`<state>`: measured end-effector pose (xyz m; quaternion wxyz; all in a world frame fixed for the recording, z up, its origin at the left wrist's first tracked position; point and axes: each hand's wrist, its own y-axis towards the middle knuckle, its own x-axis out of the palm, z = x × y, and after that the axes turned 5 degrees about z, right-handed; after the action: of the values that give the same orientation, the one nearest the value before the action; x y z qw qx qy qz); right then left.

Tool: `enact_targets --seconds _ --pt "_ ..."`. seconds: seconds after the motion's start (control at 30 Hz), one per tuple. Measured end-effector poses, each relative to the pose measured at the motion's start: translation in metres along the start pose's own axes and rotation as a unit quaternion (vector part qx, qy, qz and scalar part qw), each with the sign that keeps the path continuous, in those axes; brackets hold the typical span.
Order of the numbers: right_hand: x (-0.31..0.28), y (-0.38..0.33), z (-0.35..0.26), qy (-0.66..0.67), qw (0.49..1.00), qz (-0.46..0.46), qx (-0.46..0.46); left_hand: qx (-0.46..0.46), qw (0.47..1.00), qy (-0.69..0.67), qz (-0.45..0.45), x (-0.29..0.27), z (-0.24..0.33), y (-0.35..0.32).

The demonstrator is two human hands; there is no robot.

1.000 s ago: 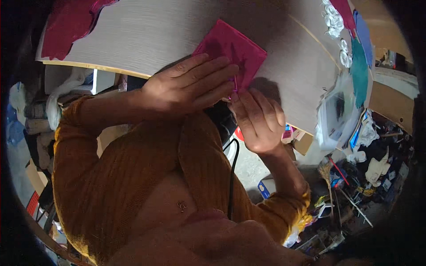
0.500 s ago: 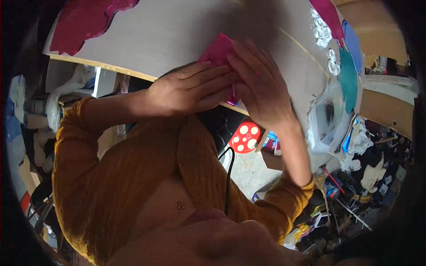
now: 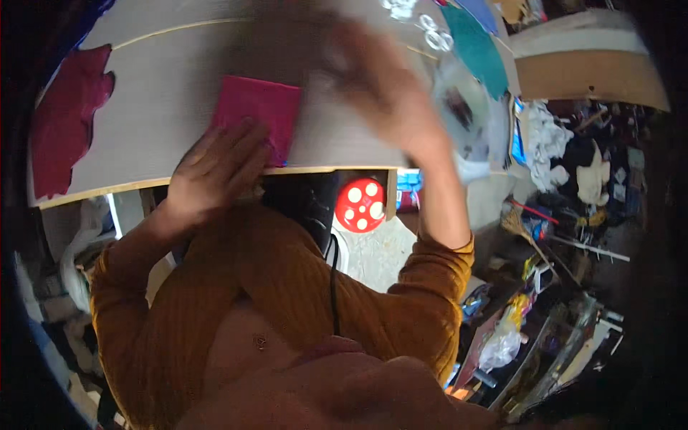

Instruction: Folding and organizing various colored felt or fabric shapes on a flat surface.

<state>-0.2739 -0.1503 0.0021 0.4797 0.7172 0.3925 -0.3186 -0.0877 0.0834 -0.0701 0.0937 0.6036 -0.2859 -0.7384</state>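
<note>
A roughly square magenta piece [image 3: 264, 104] of thin, slightly shiny material lies flat at the near edge of the table [image 3: 150, 147]. My left hand [image 3: 218, 165] rests on its lower left part, palm down with fingers stretched out. Under those fingers part of the piece is hidden. My right hand [image 3: 390, 97] is off to the right of the piece and apart from it, over the tabletop. Motion blurs its fingers, so I cannot make out whether they hold anything.
Dark red material [image 3: 68, 129] lies at the table's left end. White loops [image 3: 435, 34], green material [image 3: 480, 57] and a translucent plastic container [image 3: 466, 107] are on the right. Below the edge stands a red stool with white dots [image 3: 360, 206]. Clutter and a broom [image 3: 522, 223] cover the right-hand floor.
My right hand has come off the magenta piece and moved away from it. My left hand stays on the piece, which now shows as an uncovered flat square. The whole view has shifted.
</note>
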Motion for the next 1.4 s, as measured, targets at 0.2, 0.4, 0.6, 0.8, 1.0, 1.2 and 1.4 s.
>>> enact_targets --seconds 0.2,0.4,0.6,0.8,1.0,1.2,1.4 --pt "-0.173 -0.17 0.179 -0.383 0.858 0.108 0.324 -0.005 1.0 0.011 0.013 0.008 0.003 -0.002" --pt "-0.218 -0.274 0.267 -0.329 0.83 0.119 0.433 -0.017 0.999 0.037 0.009 0.01 0.005 -0.005" --pt "-0.217 -0.276 0.26 -0.458 0.763 0.027 0.455 -0.027 0.999 0.046 -0.012 0.003 0.01 -0.002" --pt "-0.124 -0.094 0.115 -0.283 0.886 0.362 0.063 -0.028 0.998 0.048 0.009 0.003 0.011 -0.004" --pt "0.071 0.056 -0.049 -0.061 0.991 -0.014 -0.117 0.0 0.999 0.032 0.025 0.002 0.005 -0.005" --pt "0.111 0.084 -0.042 0.009 0.981 0.013 -0.193 0.013 0.999 0.015 0.026 0.013 -0.001 -0.013" --pt "-0.031 0.027 0.111 -0.302 0.937 0.082 0.156 -0.012 0.999 -0.043 0.021 0.002 0.001 -0.009"
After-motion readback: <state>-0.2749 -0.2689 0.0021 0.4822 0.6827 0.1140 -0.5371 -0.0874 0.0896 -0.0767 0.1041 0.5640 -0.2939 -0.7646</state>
